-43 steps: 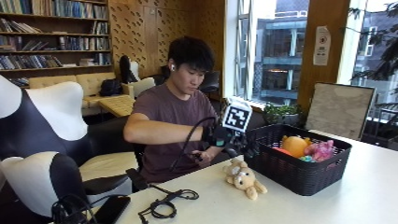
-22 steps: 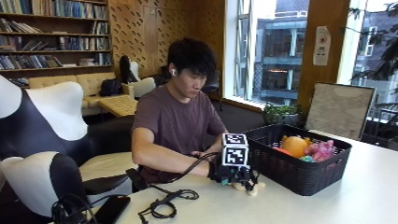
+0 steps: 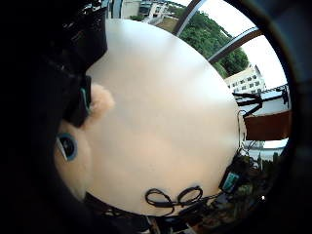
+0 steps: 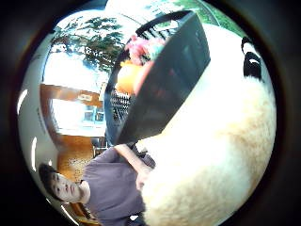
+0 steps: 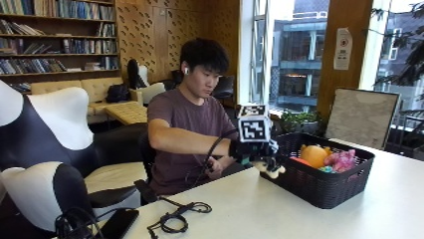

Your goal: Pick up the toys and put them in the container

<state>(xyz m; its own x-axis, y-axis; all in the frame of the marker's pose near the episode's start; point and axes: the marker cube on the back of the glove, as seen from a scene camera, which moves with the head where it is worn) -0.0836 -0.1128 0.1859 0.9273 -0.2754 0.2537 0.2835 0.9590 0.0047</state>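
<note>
A gloved right hand (image 5: pixel 255 149) lifts a plush toy (image 5: pixel 270 167) above the tabletop (image 5: pixel 278 209), fingers wrapped around its soft, light body, just beside the basket (image 5: pixel 318 184) at the tabletop's near edge.

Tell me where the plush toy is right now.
In the outside view, the plush toy is held in the gloved right hand, lifted above the table just beside the black basket's near end.
</note>
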